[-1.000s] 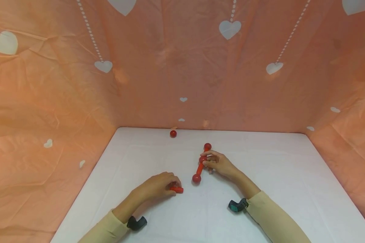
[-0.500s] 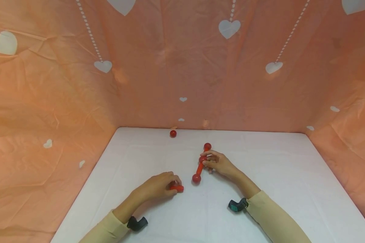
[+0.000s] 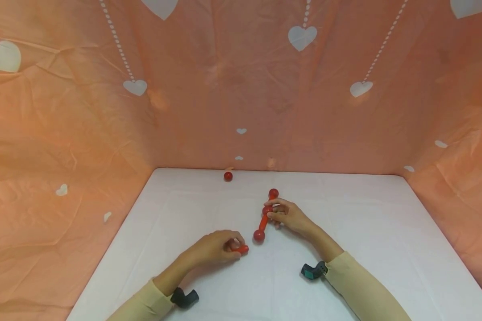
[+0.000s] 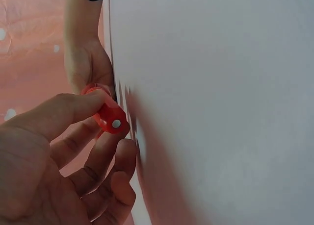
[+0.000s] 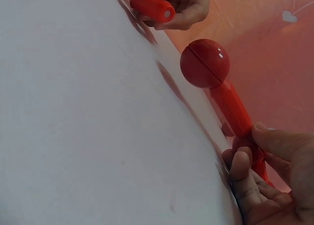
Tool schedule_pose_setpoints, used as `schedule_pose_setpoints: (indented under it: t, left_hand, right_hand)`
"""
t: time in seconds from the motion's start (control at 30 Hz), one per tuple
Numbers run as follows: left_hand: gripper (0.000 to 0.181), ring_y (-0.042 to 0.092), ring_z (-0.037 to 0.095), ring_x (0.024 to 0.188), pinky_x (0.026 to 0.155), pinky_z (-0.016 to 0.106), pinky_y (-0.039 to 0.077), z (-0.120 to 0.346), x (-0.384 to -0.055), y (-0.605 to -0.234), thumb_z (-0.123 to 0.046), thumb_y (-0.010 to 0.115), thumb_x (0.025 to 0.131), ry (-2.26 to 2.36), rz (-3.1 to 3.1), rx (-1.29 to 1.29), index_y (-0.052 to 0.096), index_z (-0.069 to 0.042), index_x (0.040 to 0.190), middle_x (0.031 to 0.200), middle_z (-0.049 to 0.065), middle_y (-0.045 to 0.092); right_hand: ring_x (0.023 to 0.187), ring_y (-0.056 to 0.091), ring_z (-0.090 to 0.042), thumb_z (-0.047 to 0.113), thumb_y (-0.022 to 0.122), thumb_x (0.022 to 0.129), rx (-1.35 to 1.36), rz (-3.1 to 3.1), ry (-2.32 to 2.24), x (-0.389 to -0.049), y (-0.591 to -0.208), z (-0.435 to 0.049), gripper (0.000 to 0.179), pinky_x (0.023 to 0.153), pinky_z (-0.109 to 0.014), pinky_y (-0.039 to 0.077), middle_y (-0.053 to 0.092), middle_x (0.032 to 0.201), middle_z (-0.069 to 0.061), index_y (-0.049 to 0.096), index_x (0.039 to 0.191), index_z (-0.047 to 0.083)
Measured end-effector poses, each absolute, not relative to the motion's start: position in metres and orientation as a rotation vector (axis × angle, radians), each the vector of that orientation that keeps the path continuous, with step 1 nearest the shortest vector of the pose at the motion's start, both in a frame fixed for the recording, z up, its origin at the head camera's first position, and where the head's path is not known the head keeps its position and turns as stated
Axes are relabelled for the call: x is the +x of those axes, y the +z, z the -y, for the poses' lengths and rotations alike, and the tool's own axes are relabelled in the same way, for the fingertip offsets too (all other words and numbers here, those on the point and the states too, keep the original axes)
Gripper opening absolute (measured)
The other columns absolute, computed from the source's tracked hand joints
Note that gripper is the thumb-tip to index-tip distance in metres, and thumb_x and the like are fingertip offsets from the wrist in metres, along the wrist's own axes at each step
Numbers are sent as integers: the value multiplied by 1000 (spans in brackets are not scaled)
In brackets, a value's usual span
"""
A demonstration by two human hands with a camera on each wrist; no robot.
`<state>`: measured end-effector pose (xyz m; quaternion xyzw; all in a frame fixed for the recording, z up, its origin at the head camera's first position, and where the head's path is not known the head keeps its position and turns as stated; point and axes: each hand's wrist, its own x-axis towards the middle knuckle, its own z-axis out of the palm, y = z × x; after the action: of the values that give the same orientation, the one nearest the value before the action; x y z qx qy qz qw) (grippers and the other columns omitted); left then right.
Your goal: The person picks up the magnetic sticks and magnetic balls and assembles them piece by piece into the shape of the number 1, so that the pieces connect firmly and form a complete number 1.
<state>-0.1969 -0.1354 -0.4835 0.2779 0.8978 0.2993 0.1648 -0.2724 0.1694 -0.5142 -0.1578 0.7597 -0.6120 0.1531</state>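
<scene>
- Orange cloth with pale hearts walled the left, far and right sides of a white table.
- The left hand worked toward the near edge, left of the middle; thumb and fingers pinched a short red rod, apparently just off the table.
- A loose ball sat by the far edge, nearer the far left corner than the far right, well apart from both hands.
- The rod's long axis ran roughly along the near edge, its free end, with a pale dot, to the right. Beyond that end, slightly toward the far edge, lay the near ball, close but not touching; the left hand was the nearer to it.
- That ball ended a chain, which slanted away and rightward toward the far edge, finishing in the far ball.
- The right hand gripped the chain about its middle ball, from the right.
</scene>
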Motion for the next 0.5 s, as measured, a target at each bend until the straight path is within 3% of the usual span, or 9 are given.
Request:
schedule_pose_setpoints:
  t: [0.5]
  left_hand:
    - [23,59,10,73,68,28,46,122,-193,-485,-30,86,93,981,-2497,681,73,-27,112,79,-12,65]
  right_hand:
    - [85,68,-24,5,68,105,-472,-2182,-1750,-272,-512,-170,38,69,-28,61,68,108,-15,62,142,0]
